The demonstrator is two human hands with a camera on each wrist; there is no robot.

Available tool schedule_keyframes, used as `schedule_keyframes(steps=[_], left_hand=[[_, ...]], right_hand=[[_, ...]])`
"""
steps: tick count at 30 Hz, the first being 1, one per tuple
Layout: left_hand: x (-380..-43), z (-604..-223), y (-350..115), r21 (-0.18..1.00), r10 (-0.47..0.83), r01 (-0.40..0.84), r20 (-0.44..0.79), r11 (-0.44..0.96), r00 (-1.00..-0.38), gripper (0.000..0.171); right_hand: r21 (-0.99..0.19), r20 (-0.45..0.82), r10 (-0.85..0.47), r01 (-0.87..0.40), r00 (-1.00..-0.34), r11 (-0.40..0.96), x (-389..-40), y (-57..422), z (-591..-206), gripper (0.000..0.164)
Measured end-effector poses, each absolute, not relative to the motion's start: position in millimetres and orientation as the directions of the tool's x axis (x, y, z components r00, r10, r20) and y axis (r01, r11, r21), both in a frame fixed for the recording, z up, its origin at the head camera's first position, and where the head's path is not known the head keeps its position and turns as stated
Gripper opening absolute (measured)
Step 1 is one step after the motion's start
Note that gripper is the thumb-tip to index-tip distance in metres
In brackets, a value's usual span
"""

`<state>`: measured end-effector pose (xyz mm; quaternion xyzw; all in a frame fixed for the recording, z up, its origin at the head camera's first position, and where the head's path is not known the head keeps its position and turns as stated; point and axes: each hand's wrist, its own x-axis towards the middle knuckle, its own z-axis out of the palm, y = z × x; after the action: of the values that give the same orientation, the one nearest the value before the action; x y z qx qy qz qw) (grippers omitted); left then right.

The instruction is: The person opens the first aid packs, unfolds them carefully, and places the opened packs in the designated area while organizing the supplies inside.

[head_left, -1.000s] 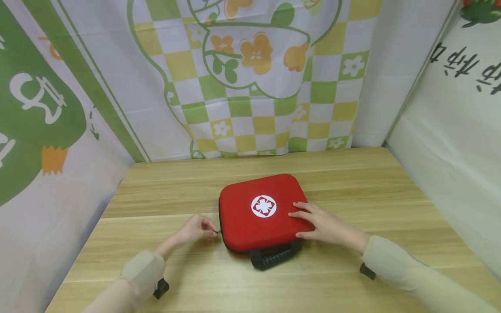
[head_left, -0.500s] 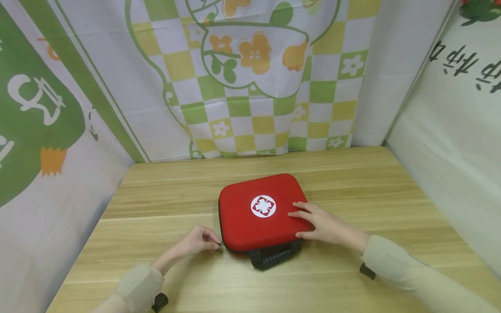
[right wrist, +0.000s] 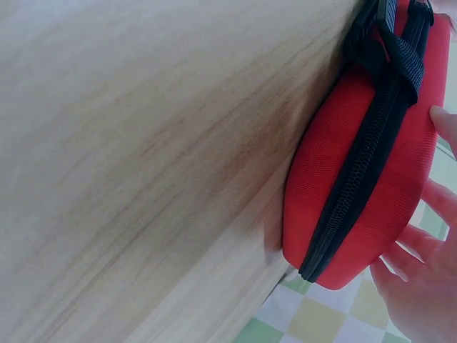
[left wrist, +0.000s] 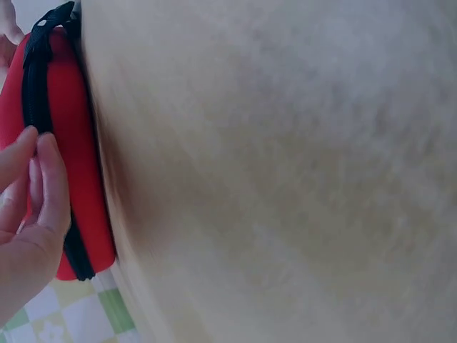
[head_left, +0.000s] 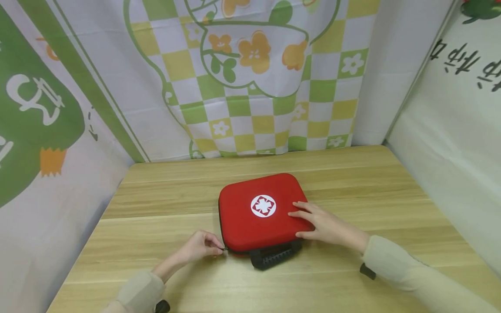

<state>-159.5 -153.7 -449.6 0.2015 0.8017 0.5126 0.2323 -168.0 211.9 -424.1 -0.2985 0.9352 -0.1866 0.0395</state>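
A red first-aid case [head_left: 246, 230] with a white round emblem [head_left: 263, 206] lies flat on the table, its black handle [head_left: 275, 258] facing the person. At the case's front left corner, my left hand [head_left: 203, 246] pinches the small zipper pull [head_left: 225, 249] between thumb and finger. The left wrist view shows those fingertips against the black zipper band [left wrist: 36, 93]; they mostly hide the pull. My right hand [head_left: 322, 224] rests on the lid's right side with fingers spread. Along that end, the zipper [right wrist: 357, 164] shows its teeth meshed in the right wrist view.
The wooden table [head_left: 164, 191] runs back to a checked curtain [head_left: 250, 117]. White printed cloth walls [head_left: 450, 143] stand at the left and right. Black wrist camera mounts [head_left: 367, 271] sit under both sleeves.
My left hand has drawn the zipper pull toward the person and slightly right, from the case's left side round to its front left corner. The right hand and the case have stayed put.
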Motion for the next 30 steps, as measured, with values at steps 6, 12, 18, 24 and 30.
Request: schedule_keyframes(steps=[6, 12, 18, 24, 30], left_hand=[[-152.4, -454.3, -148.2, 0.929, 0.537, 0.051, -0.166, 0.366, -0.827, 0.012], [-152.0, -453.5, -145.4, 0.922, 0.496, 0.08, -0.128, 0.378, -0.859, 0.012], [-162.4, -452.5, -148.1, 0.9, 0.46, 0.103, -0.115, 0.423, -0.881, 0.009], [-171.9, -451.5, -152.0, 0.9, 0.437, 0.108, -0.098, 0.422, -0.894, 0.009], [-183.3, -453.5, -156.1, 0.886, 0.372, 0.111, -0.074, 0.451, -0.925, 0.008]], right_hand=[[-0.364, 0.043, -0.577, -0.551, -0.816, 0.751, -168.1, 211.4, -423.8, 0.058], [-0.334, 0.048, -0.569, -0.55, -0.821, 0.765, -166.4, 210.6, -424.3, 0.059], [-0.204, 0.1, -0.583, -0.59, -0.806, 0.781, -163.3, 205.1, -425.1, 0.061], [-0.143, 0.153, -0.581, -0.599, -0.8, 0.788, -159.9, 201.4, -424.9, 0.062], [-0.066, 0.202, -0.617, -0.64, -0.76, 0.766, -158.0, 196.2, -424.2, 0.059]])
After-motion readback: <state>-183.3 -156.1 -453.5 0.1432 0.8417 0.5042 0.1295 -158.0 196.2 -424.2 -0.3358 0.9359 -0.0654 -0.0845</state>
